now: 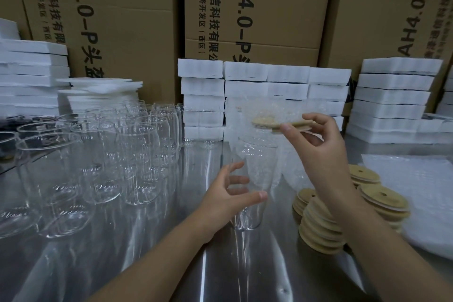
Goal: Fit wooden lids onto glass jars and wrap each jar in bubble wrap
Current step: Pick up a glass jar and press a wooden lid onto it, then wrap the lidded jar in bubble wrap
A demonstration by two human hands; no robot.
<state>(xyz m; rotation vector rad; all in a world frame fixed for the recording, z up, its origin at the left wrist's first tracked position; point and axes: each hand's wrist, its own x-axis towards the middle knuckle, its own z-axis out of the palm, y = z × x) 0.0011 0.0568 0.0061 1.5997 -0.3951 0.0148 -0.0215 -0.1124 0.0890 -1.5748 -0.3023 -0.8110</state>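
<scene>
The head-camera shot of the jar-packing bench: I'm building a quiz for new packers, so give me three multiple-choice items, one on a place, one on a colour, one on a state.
1. Where do the stacks of spare wooden lids lie?
A. To the right of the held jar
B. Among the empty jars on the left
C. On top of the white foam blocks

2. What colour are the foam blocks stacked at the back?
A. Black
B. White
C. Green

3. What state is the glass jar at the left hand in?
A. Lid fitted
C. Lying on its side
B. Upright and open, no lid on it

Answers: 1 A, the lid stacks sit beside the right forearm. 2 B, all the blocks are white. 3 B, the right hand holds a wooden lid above the open mouth.
</scene>
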